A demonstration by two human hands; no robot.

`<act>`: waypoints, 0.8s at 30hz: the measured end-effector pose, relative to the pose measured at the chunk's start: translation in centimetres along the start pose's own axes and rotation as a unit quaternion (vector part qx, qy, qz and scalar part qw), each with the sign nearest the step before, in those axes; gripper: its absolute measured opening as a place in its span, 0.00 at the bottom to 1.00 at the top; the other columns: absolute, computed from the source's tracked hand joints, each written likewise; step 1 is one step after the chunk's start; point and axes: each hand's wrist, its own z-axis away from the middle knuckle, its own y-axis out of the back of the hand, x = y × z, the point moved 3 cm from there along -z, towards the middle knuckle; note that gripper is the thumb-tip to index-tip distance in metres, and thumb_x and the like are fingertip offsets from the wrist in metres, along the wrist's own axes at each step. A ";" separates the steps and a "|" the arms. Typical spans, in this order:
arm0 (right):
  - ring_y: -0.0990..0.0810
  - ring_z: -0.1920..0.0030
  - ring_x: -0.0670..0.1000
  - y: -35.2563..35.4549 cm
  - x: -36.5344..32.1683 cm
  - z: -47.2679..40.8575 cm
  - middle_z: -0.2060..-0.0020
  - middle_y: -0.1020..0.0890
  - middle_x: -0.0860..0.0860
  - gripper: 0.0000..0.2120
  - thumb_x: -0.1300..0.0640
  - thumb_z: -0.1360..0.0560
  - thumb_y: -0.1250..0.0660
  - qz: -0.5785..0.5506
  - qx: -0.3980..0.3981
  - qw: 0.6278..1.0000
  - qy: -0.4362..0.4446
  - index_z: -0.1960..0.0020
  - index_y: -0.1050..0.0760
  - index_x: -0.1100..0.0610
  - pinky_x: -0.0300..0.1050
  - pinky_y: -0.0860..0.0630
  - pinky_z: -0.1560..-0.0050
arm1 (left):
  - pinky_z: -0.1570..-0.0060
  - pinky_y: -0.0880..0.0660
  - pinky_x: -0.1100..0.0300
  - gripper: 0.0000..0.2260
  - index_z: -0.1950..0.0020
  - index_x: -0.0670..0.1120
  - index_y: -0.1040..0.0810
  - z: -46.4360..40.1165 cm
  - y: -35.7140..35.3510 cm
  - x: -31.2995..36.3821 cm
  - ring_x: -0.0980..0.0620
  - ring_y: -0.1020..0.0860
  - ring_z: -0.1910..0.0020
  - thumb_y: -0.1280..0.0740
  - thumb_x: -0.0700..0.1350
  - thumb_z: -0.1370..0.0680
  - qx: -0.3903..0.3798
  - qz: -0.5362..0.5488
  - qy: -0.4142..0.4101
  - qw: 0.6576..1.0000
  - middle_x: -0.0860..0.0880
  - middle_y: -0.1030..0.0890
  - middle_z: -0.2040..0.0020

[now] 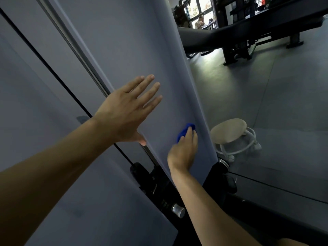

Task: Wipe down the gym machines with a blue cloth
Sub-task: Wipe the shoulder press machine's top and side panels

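A tall grey panel (127, 41) of a gym machine fills the left and middle of the head view. My left hand (127, 110) lies flat against it with fingers straight and spread. Lower down, near the panel's right edge, my right hand (184, 150) presses a bunched blue cloth (186, 130) onto the panel; the fingers curl over the cloth, and most of it is hidden under them.
A black cable (44, 63) and a metal rod (74, 45) run diagonally beside the panel. Black machine parts with a silver knob (178, 210) sit below. A small round white stool (230, 134) stands on the grey floor at right. A black bench machine (248, 36) stands farther back.
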 end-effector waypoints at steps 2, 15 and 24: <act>0.45 0.18 0.53 -0.8 -4.4 -1.0 0.17 0.47 0.50 0.32 0.72 0.18 0.45 -0.032 -0.005 0.999 0.030 0.17 0.45 0.54 0.52 0.42 0.20 | 0.19 0.64 0.40 0.59 0.19 0.42 0.71 0.0 0.2 0.1 0.33 0.70 0.20 0.53 0.83 0.30 -0.002 -0.001 -0.003 1.000 0.34 0.70 0.19; 0.45 0.19 0.55 0.8 -2.5 -2.6 0.18 0.44 0.51 0.31 0.71 0.17 0.46 0.063 0.015 0.996 0.069 0.17 0.45 0.54 0.49 0.40 0.22 | 0.20 0.65 0.40 0.58 0.18 0.42 0.71 0.1 0.6 0.0 0.32 0.70 0.20 0.53 0.82 0.29 -0.011 0.012 -0.006 1.000 0.33 0.71 0.20; 0.30 0.29 0.61 1.7 -1.2 -5.7 0.22 0.33 0.52 0.32 0.71 0.22 0.35 0.164 0.090 0.919 0.347 0.21 0.34 0.53 0.56 0.28 0.29 | 0.20 0.68 0.41 0.57 0.19 0.42 0.72 0.1 0.0 -0.1 0.33 0.70 0.20 0.53 0.82 0.27 0.000 0.026 -0.004 1.000 0.33 0.72 0.21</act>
